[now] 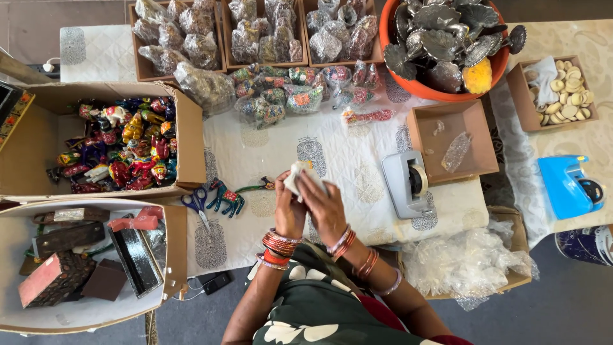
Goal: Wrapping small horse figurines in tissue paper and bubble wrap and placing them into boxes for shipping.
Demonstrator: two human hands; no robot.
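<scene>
Both my hands meet over the white printed tablecloth [345, 153] near its front edge. My left hand [288, 211] and my right hand [325, 207] together hold a small white wrapped object [299, 174], fingers closed around it. Bangles circle both wrists. A teal painted horse figure [225, 195] stands just left of my hands, next to blue-handled scissors [196, 203]. A grey tape dispenser [407, 183] sits to the right.
A cardboard box of colourful painted figures [118, 147] is at left, a box of dark blocks [76, 255] below it. Trays of wrapped items [255, 32] line the back. An orange bowl of metal pieces [440, 45], a blue tape dispenser [568, 185] and clear plastic wrap [466, 259] lie right.
</scene>
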